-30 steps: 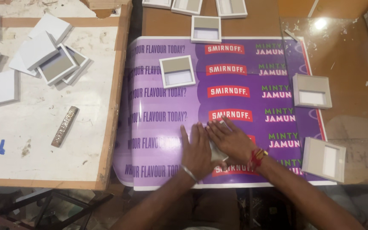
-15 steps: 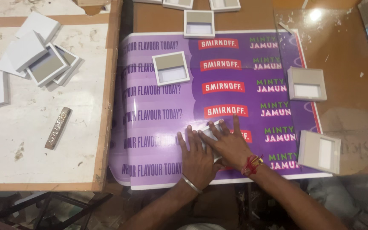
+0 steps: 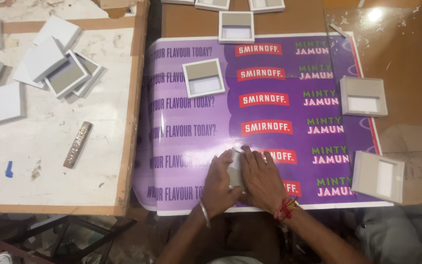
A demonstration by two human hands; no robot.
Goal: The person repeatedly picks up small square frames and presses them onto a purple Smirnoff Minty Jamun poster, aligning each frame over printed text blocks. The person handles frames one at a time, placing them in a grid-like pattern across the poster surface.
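A large glossy purple printed sheet (image 3: pixel 269 88) lies flat on the brown table. Near its front edge both my hands press on a small grey-and-white cardboard box piece (image 3: pixel 235 168). My left hand (image 3: pixel 220 183), with a metal bangle at the wrist, lies flat along the piece's left side. My right hand (image 3: pixel 262 178), with a red thread at the wrist, covers its right side. Only a narrow strip of the piece shows between them.
Several shallow grey-and-white box trays rest on the sheet's edges: (image 3: pixel 203 78), (image 3: pixel 236 27), (image 3: pixel 363 96), (image 3: pixel 378 176). A white board (image 3: pixel 50 161) at left holds a heap of trays (image 3: pixel 59 71) and a metal bar (image 3: pixel 77 144). A glass tabletop (image 3: pixel 406 49) lies at right.
Both hands have drawn closer together over the small piece and shifted slightly toward the sheet's front edge. The camera view has moved a little; the trays stay put.
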